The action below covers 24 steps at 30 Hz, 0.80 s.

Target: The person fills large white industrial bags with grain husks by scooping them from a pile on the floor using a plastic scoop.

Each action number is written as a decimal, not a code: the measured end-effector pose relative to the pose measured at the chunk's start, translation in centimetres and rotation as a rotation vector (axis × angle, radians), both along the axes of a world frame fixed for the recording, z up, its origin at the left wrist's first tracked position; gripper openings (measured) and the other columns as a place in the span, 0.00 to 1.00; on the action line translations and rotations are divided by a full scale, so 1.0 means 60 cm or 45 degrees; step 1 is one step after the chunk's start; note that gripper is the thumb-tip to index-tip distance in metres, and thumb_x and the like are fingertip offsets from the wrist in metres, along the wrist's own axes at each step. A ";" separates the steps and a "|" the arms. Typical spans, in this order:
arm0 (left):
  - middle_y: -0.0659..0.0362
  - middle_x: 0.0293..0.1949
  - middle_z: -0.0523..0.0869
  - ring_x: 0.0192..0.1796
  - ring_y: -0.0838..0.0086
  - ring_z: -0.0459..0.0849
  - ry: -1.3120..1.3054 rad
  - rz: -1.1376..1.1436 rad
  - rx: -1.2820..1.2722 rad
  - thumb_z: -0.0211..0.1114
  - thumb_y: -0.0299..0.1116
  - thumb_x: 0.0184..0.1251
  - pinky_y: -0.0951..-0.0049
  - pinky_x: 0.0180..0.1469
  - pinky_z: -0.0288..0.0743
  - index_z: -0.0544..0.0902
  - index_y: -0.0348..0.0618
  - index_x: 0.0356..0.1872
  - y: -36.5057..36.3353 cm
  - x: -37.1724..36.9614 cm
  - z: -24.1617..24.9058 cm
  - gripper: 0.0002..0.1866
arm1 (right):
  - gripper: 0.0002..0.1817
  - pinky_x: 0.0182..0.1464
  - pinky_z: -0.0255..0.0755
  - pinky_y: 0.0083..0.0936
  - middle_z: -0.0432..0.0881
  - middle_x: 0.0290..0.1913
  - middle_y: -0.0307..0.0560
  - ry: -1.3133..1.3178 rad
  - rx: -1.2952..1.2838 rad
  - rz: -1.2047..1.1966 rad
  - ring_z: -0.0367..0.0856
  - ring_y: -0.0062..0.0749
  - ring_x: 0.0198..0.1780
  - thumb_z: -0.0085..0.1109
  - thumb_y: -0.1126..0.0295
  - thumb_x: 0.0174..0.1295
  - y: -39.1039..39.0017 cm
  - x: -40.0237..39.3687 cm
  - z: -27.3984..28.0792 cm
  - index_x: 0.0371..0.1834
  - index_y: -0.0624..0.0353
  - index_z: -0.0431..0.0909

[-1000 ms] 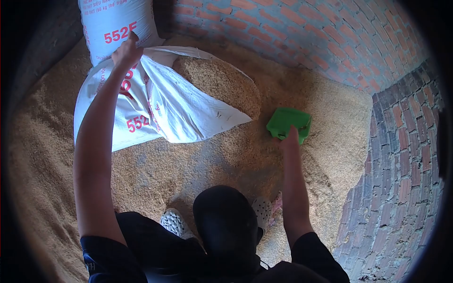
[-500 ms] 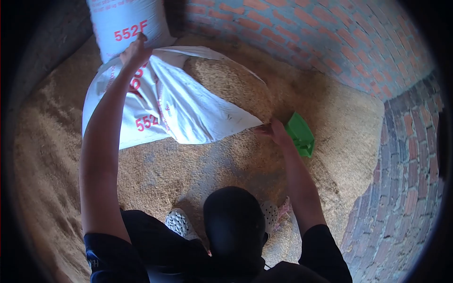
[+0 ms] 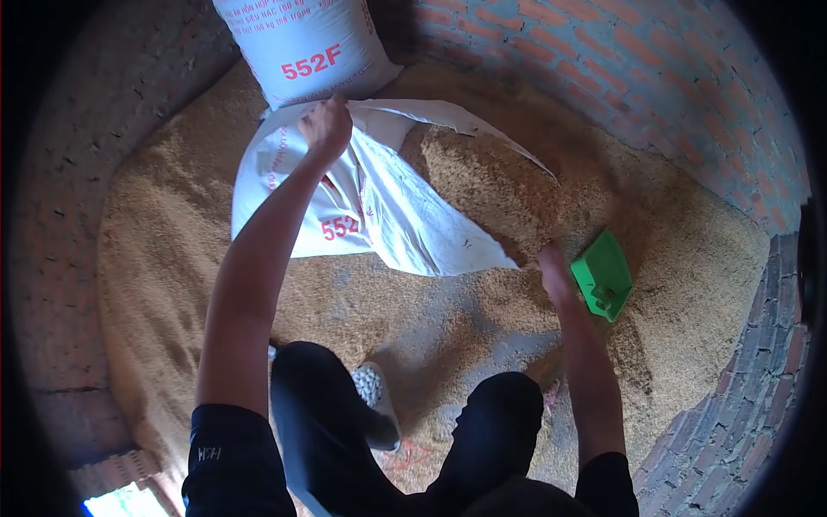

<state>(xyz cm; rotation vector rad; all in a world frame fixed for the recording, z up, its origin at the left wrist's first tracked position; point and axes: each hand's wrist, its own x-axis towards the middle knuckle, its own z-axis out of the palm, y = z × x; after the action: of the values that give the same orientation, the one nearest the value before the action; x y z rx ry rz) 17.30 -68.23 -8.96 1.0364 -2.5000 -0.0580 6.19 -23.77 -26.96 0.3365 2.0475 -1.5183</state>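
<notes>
Turned and left apart from the right hand [image 3: 552, 260] since the earlier frame, the green plastic scoop [image 3: 610, 258] is seen on the tan loose grain [image 3: 680, 267]. The open white woven sack with red print [image 3: 431, 233] is pinched at its rim by the left hand [image 3: 327, 127]; whether anything is gripped by the right, near its corner, cannot be told.

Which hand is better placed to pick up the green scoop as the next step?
Probably the right hand: it is close beside the green scoop, near the corner of the open sack. The left hand is farther away and seems to grip the sack's upper edge.
</notes>
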 end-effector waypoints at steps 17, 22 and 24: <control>0.52 0.33 0.85 0.38 0.58 0.83 0.185 0.199 0.044 0.55 0.35 0.64 0.58 0.43 0.72 0.80 0.54 0.40 -0.036 0.085 0.575 0.07 | 0.17 0.18 0.52 0.31 0.66 0.13 0.38 0.362 -0.273 0.833 0.62 0.20 0.17 0.48 0.65 0.67 -0.202 0.289 0.693 0.21 0.64 0.72; 0.49 0.59 0.68 0.60 0.52 0.67 0.007 0.143 0.316 0.72 0.44 0.48 0.46 0.60 0.57 0.56 0.46 0.68 -0.030 0.244 0.621 0.47 | 0.27 0.18 0.53 0.29 0.63 0.13 0.37 0.198 -0.102 1.057 0.59 0.21 0.17 0.43 0.52 0.70 -0.318 0.338 0.809 0.19 0.63 0.68; 0.45 0.64 0.63 0.65 0.50 0.62 -0.116 0.358 0.470 0.73 0.53 0.45 0.46 0.63 0.55 0.52 0.42 0.70 0.019 0.323 0.654 0.54 | 0.28 0.18 0.53 0.29 0.62 0.12 0.38 0.221 -0.064 1.119 0.59 0.21 0.17 0.43 0.50 0.69 -0.360 0.348 0.811 0.19 0.63 0.68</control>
<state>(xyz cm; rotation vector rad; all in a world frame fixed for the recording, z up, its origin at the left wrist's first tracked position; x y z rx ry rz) 36.67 -67.10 30.27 1.5625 -2.4501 -0.4084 27.06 -45.40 21.67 -0.6625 1.8728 -1.0462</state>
